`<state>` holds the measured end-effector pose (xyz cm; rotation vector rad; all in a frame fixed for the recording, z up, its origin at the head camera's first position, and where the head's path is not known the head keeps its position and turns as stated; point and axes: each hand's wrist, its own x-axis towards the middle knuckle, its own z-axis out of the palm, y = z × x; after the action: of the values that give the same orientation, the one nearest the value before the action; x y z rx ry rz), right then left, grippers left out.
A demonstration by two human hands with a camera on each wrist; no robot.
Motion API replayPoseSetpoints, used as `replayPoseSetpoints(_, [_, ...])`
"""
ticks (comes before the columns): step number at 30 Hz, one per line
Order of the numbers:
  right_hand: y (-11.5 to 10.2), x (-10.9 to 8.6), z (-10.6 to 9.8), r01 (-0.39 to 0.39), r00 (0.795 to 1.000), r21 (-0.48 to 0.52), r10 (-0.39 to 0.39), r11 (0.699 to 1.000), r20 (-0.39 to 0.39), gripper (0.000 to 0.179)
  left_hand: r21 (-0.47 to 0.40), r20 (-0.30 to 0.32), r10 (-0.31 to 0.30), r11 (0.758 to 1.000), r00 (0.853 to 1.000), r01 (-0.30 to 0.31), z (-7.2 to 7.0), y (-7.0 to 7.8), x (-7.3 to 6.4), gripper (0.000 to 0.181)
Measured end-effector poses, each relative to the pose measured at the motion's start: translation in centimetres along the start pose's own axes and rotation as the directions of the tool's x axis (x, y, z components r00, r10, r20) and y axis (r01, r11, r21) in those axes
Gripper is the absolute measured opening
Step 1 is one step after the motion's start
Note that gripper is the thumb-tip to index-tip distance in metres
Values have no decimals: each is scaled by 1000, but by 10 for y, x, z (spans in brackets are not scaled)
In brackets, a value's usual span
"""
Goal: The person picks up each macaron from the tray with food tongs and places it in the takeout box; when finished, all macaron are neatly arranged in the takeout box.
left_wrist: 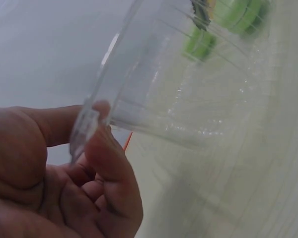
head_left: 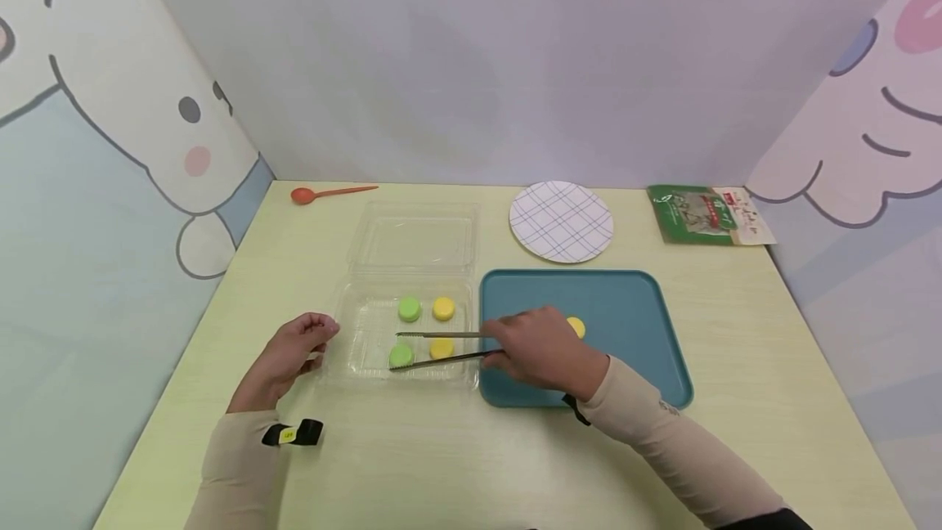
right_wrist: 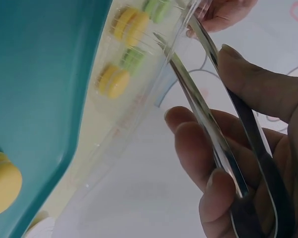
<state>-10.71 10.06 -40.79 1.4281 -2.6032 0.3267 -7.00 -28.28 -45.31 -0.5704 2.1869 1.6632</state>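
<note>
My left hand (head_left: 294, 354) pinches the rim of a clear plastic box (left_wrist: 107, 74) between thumb and forefinger at its left side. The box lies with its lid (head_left: 414, 237) folded back. Two green macarons (head_left: 409, 309) and two yellow macarons (head_left: 443, 308) sit inside it. In my right hand (head_left: 545, 348) I hold metal tongs (right_wrist: 196, 106), reaching left over the box. Their arms are spread, and in the head view the tips lie on either side of the nearer green macaron (head_left: 401, 355). Another yellow macaron (right_wrist: 4, 183) rests on the blue tray, partly behind my right hand in the head view.
The blue tray (head_left: 633, 301) stands right beside the box. Behind it are a round checked plate (head_left: 561, 222) and a green food packet (head_left: 695, 215). An orange spoon (head_left: 303, 196) lies at the back left. Walls enclose the back and sides of the table (head_left: 412, 464).
</note>
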Motion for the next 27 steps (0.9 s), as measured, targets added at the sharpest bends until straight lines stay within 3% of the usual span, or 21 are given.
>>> replayPoseSetpoints(13, [5, -15, 10, -46, 997, 43, 48, 998, -59, 34, -1, 6, 1, 1000, 1000, -1, -1, 0, 1, 25])
replayPoseSetpoints(27, [13, -38, 21, -117, 975, 72, 128, 991, -182, 44, -8, -1, -3, 1000, 1000, 3, 0, 1, 1, 24])
